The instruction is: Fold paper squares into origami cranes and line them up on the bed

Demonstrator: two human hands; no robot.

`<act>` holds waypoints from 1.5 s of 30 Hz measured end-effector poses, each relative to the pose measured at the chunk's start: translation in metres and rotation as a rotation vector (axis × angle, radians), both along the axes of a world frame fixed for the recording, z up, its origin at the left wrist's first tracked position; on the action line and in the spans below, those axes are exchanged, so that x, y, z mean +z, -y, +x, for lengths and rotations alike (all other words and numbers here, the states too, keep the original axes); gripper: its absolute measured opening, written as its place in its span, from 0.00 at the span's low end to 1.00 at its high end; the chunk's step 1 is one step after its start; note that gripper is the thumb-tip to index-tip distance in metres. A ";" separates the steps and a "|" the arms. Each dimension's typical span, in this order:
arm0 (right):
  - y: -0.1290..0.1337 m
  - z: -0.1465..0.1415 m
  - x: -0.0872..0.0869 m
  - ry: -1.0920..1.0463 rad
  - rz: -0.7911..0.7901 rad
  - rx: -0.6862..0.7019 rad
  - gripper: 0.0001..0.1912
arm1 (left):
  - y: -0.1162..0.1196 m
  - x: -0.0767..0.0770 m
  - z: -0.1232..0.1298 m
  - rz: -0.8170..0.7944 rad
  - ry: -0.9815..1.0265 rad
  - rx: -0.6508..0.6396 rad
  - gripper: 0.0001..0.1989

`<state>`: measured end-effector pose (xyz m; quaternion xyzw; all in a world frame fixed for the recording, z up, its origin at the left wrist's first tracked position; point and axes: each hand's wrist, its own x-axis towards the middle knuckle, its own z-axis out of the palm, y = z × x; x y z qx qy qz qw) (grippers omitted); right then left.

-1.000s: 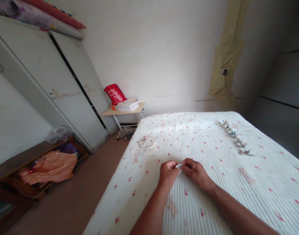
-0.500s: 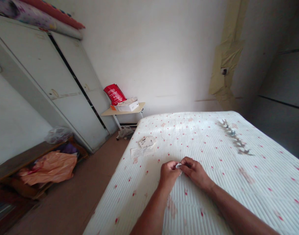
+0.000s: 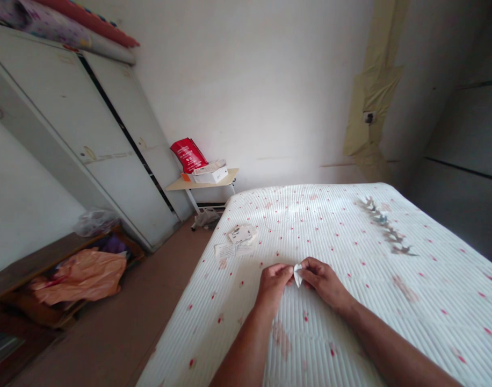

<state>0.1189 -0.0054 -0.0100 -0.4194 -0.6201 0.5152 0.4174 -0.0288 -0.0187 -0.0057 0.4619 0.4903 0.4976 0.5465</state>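
Note:
Between my two hands is a small piece of folded white paper [image 3: 298, 275], held just above the bedspread. My right hand [image 3: 322, 280] pinches it between thumb and fingers from the right. My left hand [image 3: 273, 282] is closed in a pinch at the paper's left edge, its fingertips touching it. Farther off on the left lies a small stack of printed paper pieces [image 3: 243, 235], with a loose strip under it. Over on the right, a row of several folded paper birds [image 3: 385, 226] runs across the bedspread.
The striped, red-dotted bedspread [image 3: 310, 344] covers the bed. Past its far left corner stands a small table [image 3: 175, 185] with a red bag [image 3: 188, 155] and a white box [image 3: 211, 174]. A cabinet [image 3: 109, 123] and an orange plastic bag [image 3: 82, 275] are at left.
My left hand has shifted slightly left, opening a small gap between the hands. The folded paper has turned more upright and more of it shows.

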 end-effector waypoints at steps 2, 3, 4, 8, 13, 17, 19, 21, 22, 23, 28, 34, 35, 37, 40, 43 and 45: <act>0.001 0.000 0.001 0.002 0.000 -0.006 0.13 | 0.000 0.002 0.000 -0.009 0.001 0.005 0.15; 0.001 0.000 0.002 0.006 -0.002 -0.008 0.13 | 0.001 0.002 0.001 -0.008 0.003 0.006 0.15; 0.002 -0.001 0.003 0.013 -0.005 -0.010 0.13 | 0.001 0.002 0.001 -0.004 0.005 0.008 0.14; 0.003 -0.002 0.007 0.055 -0.008 -0.037 0.14 | 0.001 0.002 0.002 0.010 0.008 0.031 0.15; 0.003 -0.005 0.009 0.063 -0.005 -0.051 0.13 | 0.001 0.000 0.004 0.035 -0.011 0.066 0.14; 0.004 -0.004 0.007 0.071 0.005 -0.059 0.13 | 0.002 -0.003 0.007 0.082 -0.057 0.092 0.12; 0.004 -0.004 0.006 0.072 0.008 -0.061 0.13 | 0.004 -0.004 0.008 0.107 -0.073 0.102 0.12; 0.005 -0.005 0.006 0.065 0.009 -0.060 0.13 | 0.005 -0.004 0.009 0.127 -0.086 0.120 0.11; 0.005 -0.005 0.006 0.062 0.009 -0.061 0.13 | 0.005 -0.003 0.010 0.134 -0.093 0.132 0.11; 0.005 -0.005 0.006 0.060 0.008 -0.061 0.13 | 0.006 -0.002 0.011 0.140 -0.100 0.142 0.10; 0.006 -0.007 0.008 0.057 0.003 -0.067 0.13 | 0.007 0.002 0.013 0.152 -0.117 0.164 0.09; 0.005 -0.006 0.006 0.061 0.024 -0.064 0.13 | 0.005 -0.003 0.012 0.112 -0.049 0.169 0.06; 0.005 -0.006 0.005 0.061 0.029 -0.059 0.13 | 0.005 -0.003 0.012 0.105 -0.034 0.165 0.06; 0.004 -0.006 0.003 0.056 0.035 -0.049 0.13 | 0.005 -0.002 0.012 0.095 -0.018 0.162 0.05; 0.004 -0.006 0.002 0.051 0.044 -0.026 0.13 | 0.004 0.001 0.013 0.077 -0.004 0.180 0.05; 0.004 -0.006 0.001 0.073 0.077 -0.020 0.12 | 0.004 0.003 0.013 0.054 0.012 0.191 0.05; 0.004 -0.006 0.001 0.089 0.111 -0.030 0.11 | 0.003 0.002 0.012 0.045 0.008 0.189 0.04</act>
